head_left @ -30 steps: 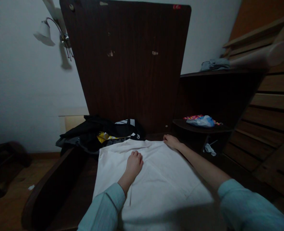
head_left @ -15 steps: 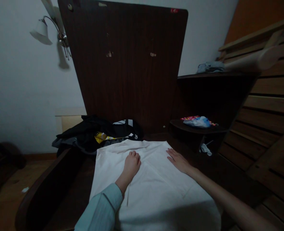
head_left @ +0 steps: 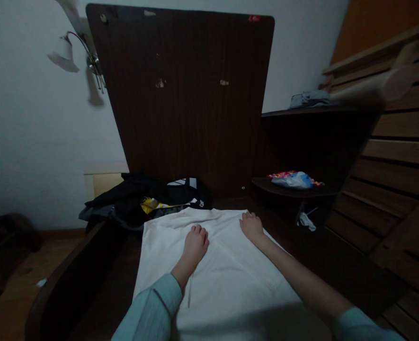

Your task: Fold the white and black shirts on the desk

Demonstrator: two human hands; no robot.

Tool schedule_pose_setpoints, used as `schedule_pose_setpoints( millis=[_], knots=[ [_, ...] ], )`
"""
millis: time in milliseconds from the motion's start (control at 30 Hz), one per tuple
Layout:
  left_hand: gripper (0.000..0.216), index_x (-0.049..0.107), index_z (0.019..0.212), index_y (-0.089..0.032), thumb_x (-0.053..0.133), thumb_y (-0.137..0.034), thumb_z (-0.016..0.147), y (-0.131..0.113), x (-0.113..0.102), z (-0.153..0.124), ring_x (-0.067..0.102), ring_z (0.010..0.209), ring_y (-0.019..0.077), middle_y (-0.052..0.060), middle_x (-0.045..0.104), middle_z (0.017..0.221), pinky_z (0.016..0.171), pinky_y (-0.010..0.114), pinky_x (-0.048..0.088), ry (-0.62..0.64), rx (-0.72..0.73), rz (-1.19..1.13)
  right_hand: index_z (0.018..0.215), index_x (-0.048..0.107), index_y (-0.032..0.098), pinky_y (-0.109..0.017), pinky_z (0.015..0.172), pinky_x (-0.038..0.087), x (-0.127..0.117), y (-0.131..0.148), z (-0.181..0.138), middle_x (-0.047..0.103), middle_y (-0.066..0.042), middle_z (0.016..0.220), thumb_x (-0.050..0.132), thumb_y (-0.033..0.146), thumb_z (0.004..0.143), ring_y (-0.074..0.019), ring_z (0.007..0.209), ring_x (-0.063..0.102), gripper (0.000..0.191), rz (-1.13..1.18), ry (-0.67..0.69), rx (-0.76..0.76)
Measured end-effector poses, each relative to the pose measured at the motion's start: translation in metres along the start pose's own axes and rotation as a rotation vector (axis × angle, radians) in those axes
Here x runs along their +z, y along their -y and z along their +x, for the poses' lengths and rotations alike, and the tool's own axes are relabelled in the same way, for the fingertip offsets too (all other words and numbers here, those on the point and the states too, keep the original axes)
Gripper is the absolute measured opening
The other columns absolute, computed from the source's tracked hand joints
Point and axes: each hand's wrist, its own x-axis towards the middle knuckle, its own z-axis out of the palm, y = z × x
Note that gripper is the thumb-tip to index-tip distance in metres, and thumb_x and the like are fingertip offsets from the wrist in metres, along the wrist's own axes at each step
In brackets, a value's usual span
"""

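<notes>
1. I have both hands on the cloth [head_left: 230, 284], which is white and spread across the lower centre of the frame, running out past the bottom edge.
2. My left hand [head_left: 196, 241] rests on top of it, left of its middle, below the far edge. Fingers bent, knuckles up. Can't tell from here if they pinch any fabric.
3. My right hand [head_left: 252, 225] is at the cloth's far right corner, slightly higher in the frame than the left. Fingers bent over at the edge, tips hidden; can't tell if they grip it.
4. Hands well apart, cloth lying flat between them, with shallow creases near the far edge. Most of it extends below both hands towards the bottom of the frame.
5. A thin cord [head_left: 190, 289] lies on the cloth just below my left wrist. Sleeves are pale green; the left one [head_left: 156, 303] crosses the cloth's lower left part.
6. Under the cloth: dark bench [head_left: 102, 274]. Black clothes [head_left: 131, 194] are heaped beyond the cloth's far left corner, centre left.
7. Dark panel [head_left: 195, 118] stands behind, upper centre. Right of centre, a small shelf [head_left: 266, 188] carries a plastic bag [head_left: 296, 181]. Wall lamp [head_left: 63, 54] upper left.
</notes>
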Motion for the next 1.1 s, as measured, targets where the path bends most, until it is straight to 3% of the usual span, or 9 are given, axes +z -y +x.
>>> schedule_pose_setpoints(
  millis=[100, 333, 667, 800, 1100],
  knots=[
    [0.009, 0.052, 0.082, -0.017, 0.047, -0.018, 0.076, 0.000, -0.001, -0.001, 0.044, 0.089, 0.0196, 0.005, 0.051, 0.091, 0.075, 0.030, 0.038, 0.003, -0.001, 0.000, 0.098, 0.055, 0.007, -0.033, 0.072, 0.040, 0.006, 0.003, 0.004, 0.055, -0.019, 0.102, 0.035, 0.021, 0.082, -0.0258, 0.094, 0.049, 0.029, 0.033, -0.043, 0.044],
    [0.009, 0.052, 0.083, -0.018, 0.046, -0.018, 0.076, -0.002, -0.004, -0.001, 0.044, 0.090, 0.0202, 0.006, 0.051, 0.091, 0.077, 0.032, 0.037, 0.014, -0.010, -0.007, 0.102, 0.056, 0.007, -0.030, 0.083, 0.037, 0.013, -0.004, 0.007, 0.056, -0.016, 0.107, 0.031, 0.016, 0.083, -0.0235, 0.103, 0.046, 0.032, 0.152, 0.023, -0.039],
    [0.009, 0.052, 0.083, -0.018, 0.045, -0.018, 0.077, -0.002, -0.005, 0.000, 0.044, 0.089, 0.0197, 0.005, 0.052, 0.092, 0.077, 0.031, 0.037, 0.019, -0.004, 0.010, 0.118, 0.047, 0.000, -0.030, 0.101, 0.024, 0.027, -0.005, 0.015, 0.044, -0.018, 0.127, 0.031, 0.018, 0.083, -0.0206, 0.120, 0.037, 0.042, 0.187, 0.045, -0.099],
    [0.010, 0.053, 0.084, -0.017, 0.045, -0.018, 0.077, -0.001, -0.003, 0.000, 0.044, 0.090, 0.0197, 0.006, 0.052, 0.092, 0.077, 0.031, 0.037, 0.009, 0.000, 0.010, 0.125, 0.038, 0.000, -0.034, 0.104, 0.019, 0.032, -0.007, 0.017, 0.034, -0.016, 0.135, 0.029, 0.026, 0.085, -0.0225, 0.126, 0.027, 0.048, 0.218, 0.057, -0.109],
    [0.011, 0.053, 0.085, -0.018, 0.044, -0.018, 0.078, -0.001, -0.002, 0.000, 0.044, 0.089, 0.0198, 0.006, 0.052, 0.091, 0.078, 0.032, 0.037, 0.014, 0.000, 0.005, 0.132, 0.026, 0.000, -0.032, 0.105, 0.011, 0.037, -0.005, 0.019, 0.019, -0.016, 0.141, 0.018, 0.056, 0.083, -0.0224, 0.130, 0.012, 0.074, 0.232, 0.227, -0.032]
  ],
)
